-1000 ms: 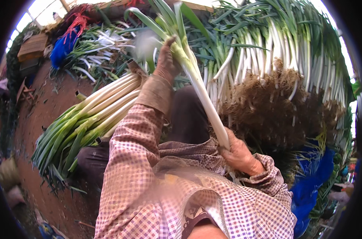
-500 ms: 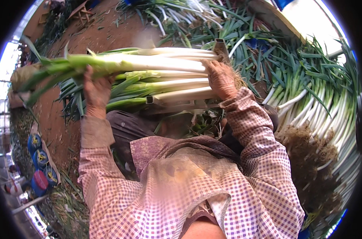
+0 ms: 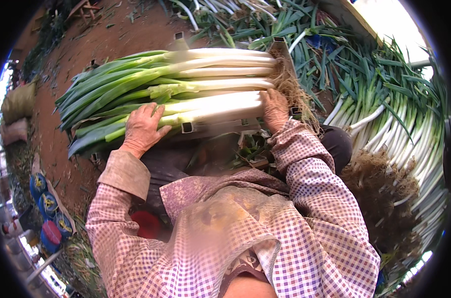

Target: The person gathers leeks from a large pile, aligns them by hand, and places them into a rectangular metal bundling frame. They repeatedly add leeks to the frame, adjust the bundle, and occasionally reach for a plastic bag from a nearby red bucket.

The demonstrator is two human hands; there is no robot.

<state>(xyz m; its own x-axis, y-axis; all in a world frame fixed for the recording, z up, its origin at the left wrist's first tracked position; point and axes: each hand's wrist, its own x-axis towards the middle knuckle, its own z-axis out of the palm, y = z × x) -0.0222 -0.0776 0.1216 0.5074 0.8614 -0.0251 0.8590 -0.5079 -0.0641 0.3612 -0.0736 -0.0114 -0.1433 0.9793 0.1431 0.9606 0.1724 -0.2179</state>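
Leeks (image 3: 220, 84) in metal frame (image 3: 187, 127), left hand (image 3: 143, 127) spread on them, right hand (image 3: 275, 108) near roots (image 3: 289, 82), grip unclear

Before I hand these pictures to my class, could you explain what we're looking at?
This is a person working bare-handed. A wide fisheye camera on the person's head looks down, so straight edges bend. Long green-and-white stalks lie across a metal frame, leaves toward the left, roots toward the right. The left hand rests on their greener part; the right hand touches a white end near the roots. Whether either hand grips firmly is hard to tell.
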